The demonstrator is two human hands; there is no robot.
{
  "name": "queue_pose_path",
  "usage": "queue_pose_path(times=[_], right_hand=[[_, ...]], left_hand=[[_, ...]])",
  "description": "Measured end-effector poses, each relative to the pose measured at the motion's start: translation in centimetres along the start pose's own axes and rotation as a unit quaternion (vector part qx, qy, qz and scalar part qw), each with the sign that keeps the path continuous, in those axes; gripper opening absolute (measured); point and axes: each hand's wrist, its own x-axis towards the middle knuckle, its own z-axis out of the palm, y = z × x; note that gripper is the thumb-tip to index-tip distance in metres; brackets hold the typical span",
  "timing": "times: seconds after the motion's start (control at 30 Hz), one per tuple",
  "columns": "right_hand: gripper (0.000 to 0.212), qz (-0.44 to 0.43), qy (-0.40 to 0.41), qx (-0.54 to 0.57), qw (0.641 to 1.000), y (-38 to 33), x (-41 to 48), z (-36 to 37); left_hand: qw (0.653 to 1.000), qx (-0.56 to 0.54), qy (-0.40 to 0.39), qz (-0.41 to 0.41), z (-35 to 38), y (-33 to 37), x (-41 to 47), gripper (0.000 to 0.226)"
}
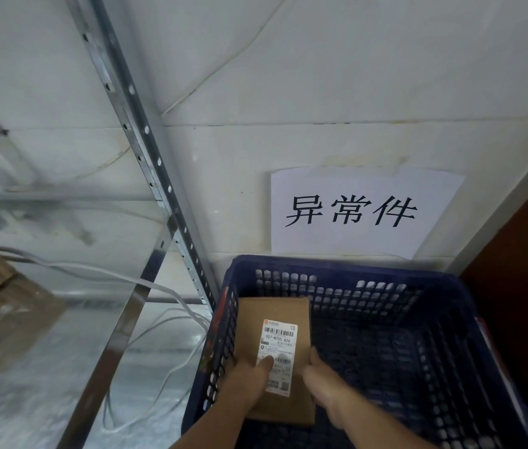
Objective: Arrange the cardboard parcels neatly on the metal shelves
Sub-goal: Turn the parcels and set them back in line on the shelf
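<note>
**Parcel in crate, both grips on it**

- Parcel (272,309): flat brown cardboard, inside the blue crate (337,264), on its left side, just beside the left wall. The long side runs away from the camera. Can't tell if it rests on the crate floor or is lifted.
- White label (278,338) faces up, with a barcode and "507-N705 A26" readable.
- Left grip (249,380): clamped on the parcel's near-left edge. The thumb (267,362) presses on the label; the fingers are hidden under the edge.
- Right grip (324,377): clamped on the near-right edge, thumb up along the side, fingers hidden below.
- Rest of the crate: only the bare mesh floor shows to the right of the parcel.
- Shelf (126,319): metal, left of the crate, just beside it. The perforated upright (146,131) runs diagonally up the frame.
- Brown boxes (0,303) sit on the shelf at far left, blurred.
- White cables (126,280) run behind and below the shelf.
- Paper sign (353,212) with three black characters is stuck to the white wall (288,92), right above the crate's far rim.
- Dark brown panel (521,286) is at the right edge.
</note>
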Motion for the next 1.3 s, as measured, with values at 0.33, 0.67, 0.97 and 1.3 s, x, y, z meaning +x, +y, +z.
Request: queue_pose_path(times=[0.33, 0.67, 0.97, 1.3], right_hand=[[0.085, 0.010, -0.032, 0.040, 0.999, 0.5, 0.8, 0.4], [0.048, -0.026, -0.024, 0.090, 0.995, -1.1, -1.8, 0.3], [0.027, -0.122, 0.042, 0.136, 0.982, -9.7, -14.0, -2.7], [0.016, -0.115, 0.084, 0.168, 0.975, -18.3, -36.4, -6.2]], left_hand=[[0.999, 0.050, 0.006, 0.017, -0.5, 0.5, -0.5, 0.075], [1.000, -0.006, -0.019, 0.000, -1.2, 1.5, -1.3, 0.077], [0.991, -0.124, 0.018, 0.047, -7.6, 8.3, -10.2, 0.050], [0.986, -0.133, 0.042, 0.089, -17.4, 18.1, -30.5, 0.024]])
